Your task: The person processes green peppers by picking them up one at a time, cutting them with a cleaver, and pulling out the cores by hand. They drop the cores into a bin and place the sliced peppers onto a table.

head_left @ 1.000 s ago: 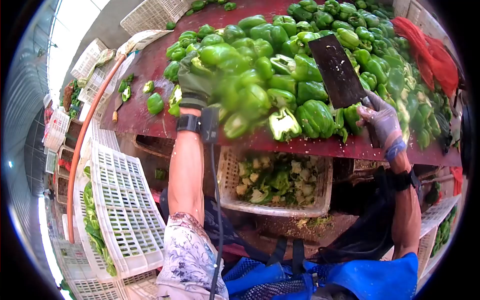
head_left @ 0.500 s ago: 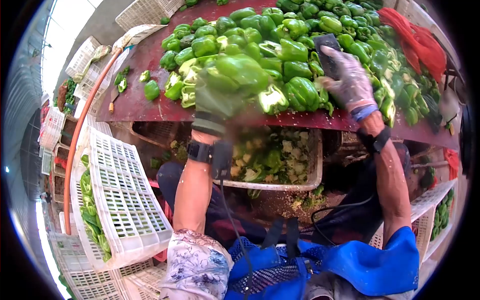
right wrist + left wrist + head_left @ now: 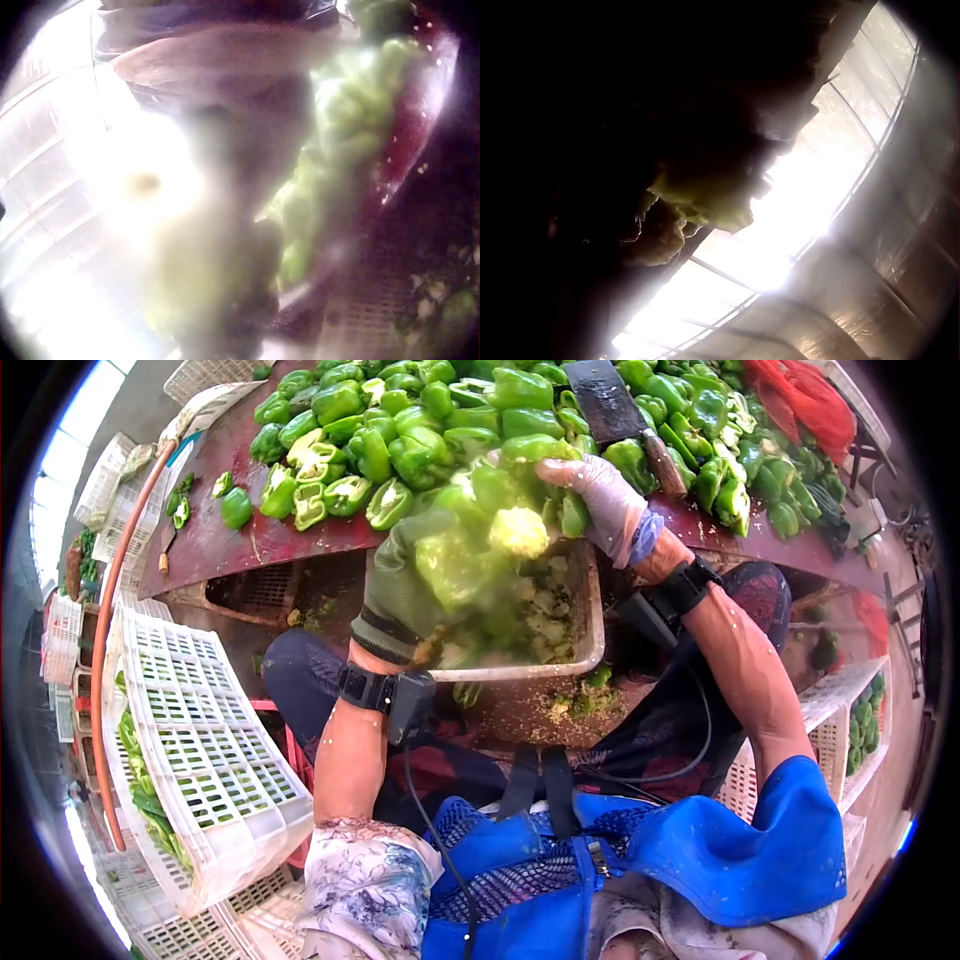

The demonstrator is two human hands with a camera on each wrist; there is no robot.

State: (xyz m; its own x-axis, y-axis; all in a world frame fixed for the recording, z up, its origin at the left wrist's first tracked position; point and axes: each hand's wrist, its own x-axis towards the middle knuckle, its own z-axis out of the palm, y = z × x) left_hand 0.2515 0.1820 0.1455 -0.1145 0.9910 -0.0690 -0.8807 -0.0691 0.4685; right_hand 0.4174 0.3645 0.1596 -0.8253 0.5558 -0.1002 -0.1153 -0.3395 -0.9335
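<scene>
In the head view, the left hand [image 3: 400, 585], in a dark green glove, grips a cut green pepper [image 3: 447, 568] above the crate, partly blurred. The right hand [image 3: 610, 505], in a thin pale glove, holds a pepper piece with a pale seed core [image 3: 519, 532] close beside it. Blur hides whether the two pieces touch. A cleaver [image 3: 606, 402] lies on the heaped peppers [image 3: 420, 457], its handle toward the table edge. The left wrist view is mostly dark, with a lit green piece [image 3: 712, 206]. Blurred pale green [image 3: 199, 274] shows below the right hand [image 3: 240, 97] in the right wrist view.
Below the red table [image 3: 230, 548], a crate [image 3: 592, 610] between the legs holds cores and scraps. A white basket [image 3: 215, 730] stands at the left. Red netting [image 3: 800, 405] lies at the far right, and a small knife [image 3: 165, 556] at the table's left.
The right hand has let go of the cleaver and moved left to the pepper. The left hand has drawn back from the pile with its pepper, over the crate. The head view has shifted.
</scene>
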